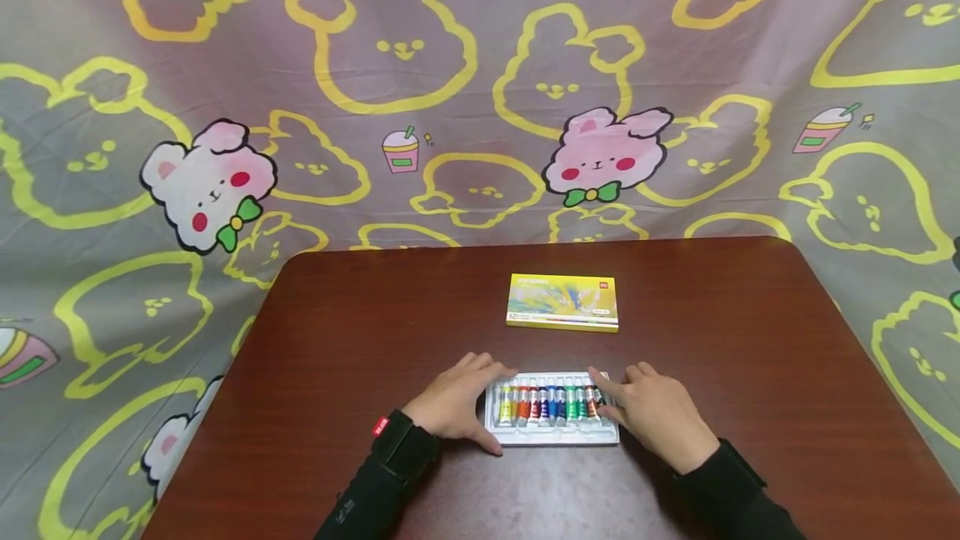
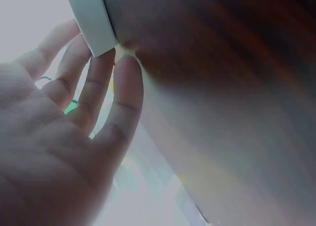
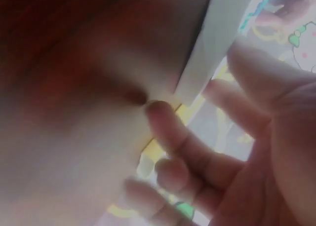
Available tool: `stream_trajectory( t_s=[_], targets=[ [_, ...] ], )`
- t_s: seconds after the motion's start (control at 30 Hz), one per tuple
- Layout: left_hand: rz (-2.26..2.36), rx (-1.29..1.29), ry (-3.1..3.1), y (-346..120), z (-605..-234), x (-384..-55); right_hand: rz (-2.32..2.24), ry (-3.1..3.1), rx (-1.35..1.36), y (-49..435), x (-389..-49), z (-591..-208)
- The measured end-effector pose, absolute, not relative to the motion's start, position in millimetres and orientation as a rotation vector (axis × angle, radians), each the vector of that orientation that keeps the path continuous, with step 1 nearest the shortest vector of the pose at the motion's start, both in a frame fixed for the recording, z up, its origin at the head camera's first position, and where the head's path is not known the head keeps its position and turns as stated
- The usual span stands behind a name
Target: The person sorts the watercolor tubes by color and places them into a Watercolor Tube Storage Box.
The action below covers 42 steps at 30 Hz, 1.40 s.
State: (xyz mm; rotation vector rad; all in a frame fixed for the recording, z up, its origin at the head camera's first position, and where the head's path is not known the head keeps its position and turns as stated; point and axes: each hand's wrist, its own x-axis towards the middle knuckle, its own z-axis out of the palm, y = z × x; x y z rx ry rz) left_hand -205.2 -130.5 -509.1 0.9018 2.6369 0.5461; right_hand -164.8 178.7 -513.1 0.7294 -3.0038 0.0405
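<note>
A white tray (image 1: 558, 437) on the table holds a row of small paint tubes (image 1: 552, 405) in yellow, orange, red, purple, blue, green and darker colours. My left hand (image 1: 457, 397) lies at the tray's left end, its fingers by the far corner and the thumb by the near one. In the left wrist view, its straight fingertips meet the tray's side (image 2: 92, 21). My right hand (image 1: 660, 411) reaches over the tray's right end, index finger and thumb apart above the last tubes and partly hiding them. In the right wrist view, its other fingers (image 3: 165, 122) hang beside the tray.
A flat yellow paint box (image 1: 562, 302) lies behind the tray. The brown wooden table (image 1: 375, 307) has rounded far corners. A curtain (image 1: 480, 132) printed with cartoon animals hangs beyond its far edge.
</note>
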Motion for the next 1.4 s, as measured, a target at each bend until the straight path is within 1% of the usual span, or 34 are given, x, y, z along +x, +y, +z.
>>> stream_trajectory(
  t_s=[0.2, 0.47, 0.8, 1.03, 1.4],
  targets=[
    [0.538, 0.888, 2.639, -129.6, -509.1, -205.8, -0.085, -2.983, 0.679, 174.2, -160.2, -511.2],
    [0.55, 0.892, 2.636, -130.3, -509.5, -205.8, -0.079, -2.926, 0.682, 170.9, -155.8, -509.8],
    [0.557, 0.899, 2.64, -130.6, -510.3, -206.3, 0.224, -3.094, 0.691, 176.0, -166.5, -504.0],
    [0.558, 0.89, 2.642, -129.4, -510.4, -205.3, 0.531, -3.149, 0.854, 174.2, -172.1, -504.8],
    [0.553, 0.91, 2.646, -130.0, -509.9, -204.3, 0.527, -3.211, 0.823, 170.2, -175.8, -512.2]
  ],
)
